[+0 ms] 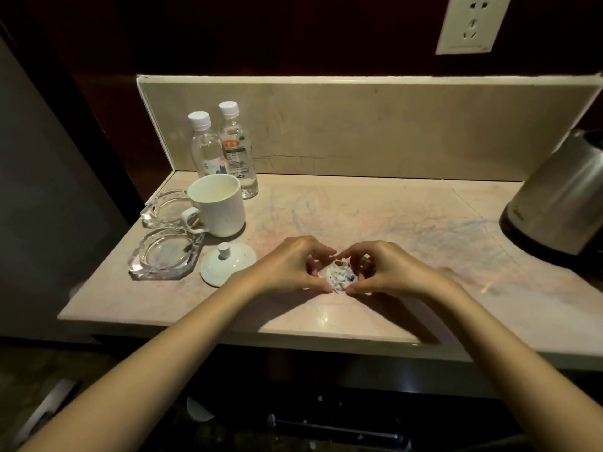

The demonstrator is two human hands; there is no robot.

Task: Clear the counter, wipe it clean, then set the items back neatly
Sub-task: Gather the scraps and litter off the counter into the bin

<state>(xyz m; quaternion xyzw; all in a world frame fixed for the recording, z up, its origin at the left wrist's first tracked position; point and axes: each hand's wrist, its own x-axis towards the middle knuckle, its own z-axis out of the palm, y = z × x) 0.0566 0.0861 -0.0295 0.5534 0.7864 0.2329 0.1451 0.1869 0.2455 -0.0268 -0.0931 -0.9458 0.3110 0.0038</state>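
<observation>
Head camera looks down on a pale stone counter [359, 207] streaked with faint blue scribble marks. At its centre, the left hand [290, 265] and the right hand [388, 269] face each other with curled fingers and thumbs nearly meeting, cupped round a small heap of white paper scraps [339, 278] that lies on the counter between them; whether the fingers actually pinch the scraps or only ring them cannot be told. At about 10 o'clock from the hands stands a white mug [218, 207], open and upright, with its handle toward the left. Its white lid [226, 262] lies on the counter at 9 o'clock, just beside the left hand, knob up. Two glass ashtrays sit left of the mug: the near ashtray [164, 256] beside the lid, the far ashtray [164, 207] behind it, by the mug's handle. Behind the mug, at 11 o'clock, two capped water bottles [225, 148] stand side by side against the backsplash. At 2 o'clock, a steel kettle [561, 200] sits at the right edge. A wall socket [470, 24] is at 1 o'clock.
</observation>
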